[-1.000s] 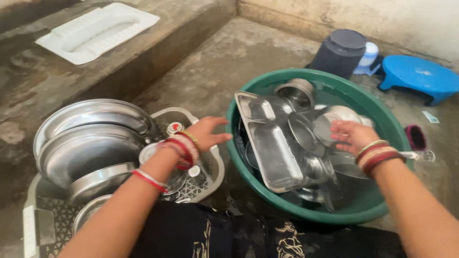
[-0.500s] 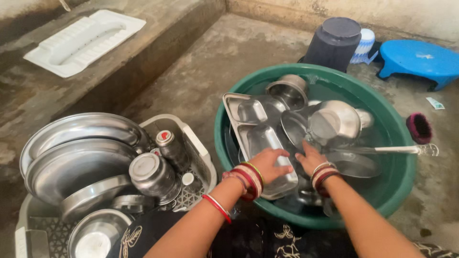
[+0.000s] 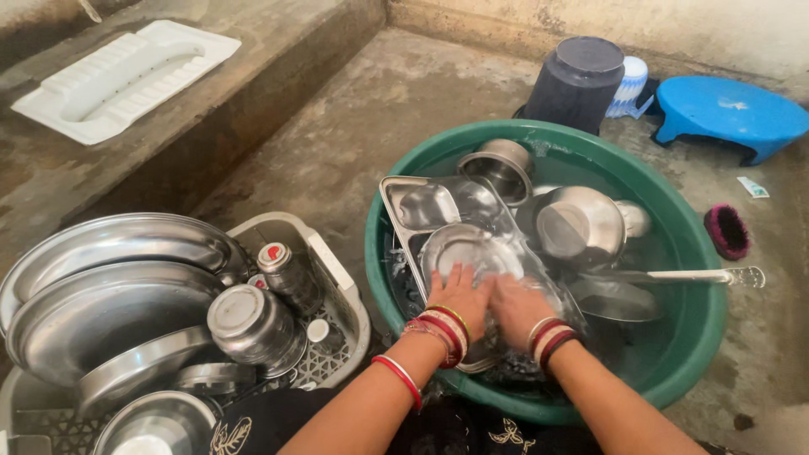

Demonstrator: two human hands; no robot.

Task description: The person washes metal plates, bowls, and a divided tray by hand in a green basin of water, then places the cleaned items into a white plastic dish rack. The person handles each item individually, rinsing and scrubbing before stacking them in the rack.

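A green wash tub (image 3: pixel 691 253) holds water and several steel dishes. My left hand (image 3: pixel 459 297) and my right hand (image 3: pixel 516 305) lie side by side on a round steel plate (image 3: pixel 462 248), which rests on a compartment steel tray (image 3: pixel 425 206). Both wrists wear red and white bangles. Whether the fingers grip the plate or only press on it is unclear. A steel pot (image 3: pixel 581 223) and a steel bowl (image 3: pixel 499 167) lie further back in the tub. A ladle (image 3: pixel 691 275) rests across the right rim.
A grey plastic rack (image 3: pixel 333 270) on the left holds large steel plates (image 3: pixel 109 295), a steel cup (image 3: pixel 249 324) and a small bottle (image 3: pixel 282 265). A dark bucket (image 3: pixel 577 80), a blue stool (image 3: pixel 729 109) and a pink scrubber (image 3: pixel 726 229) stand behind. A white floor toilet pan (image 3: pixel 122 72) sits upper left.
My left hand left the rack and came into the tub. Both hands then closed together onto the round plate over the tray.
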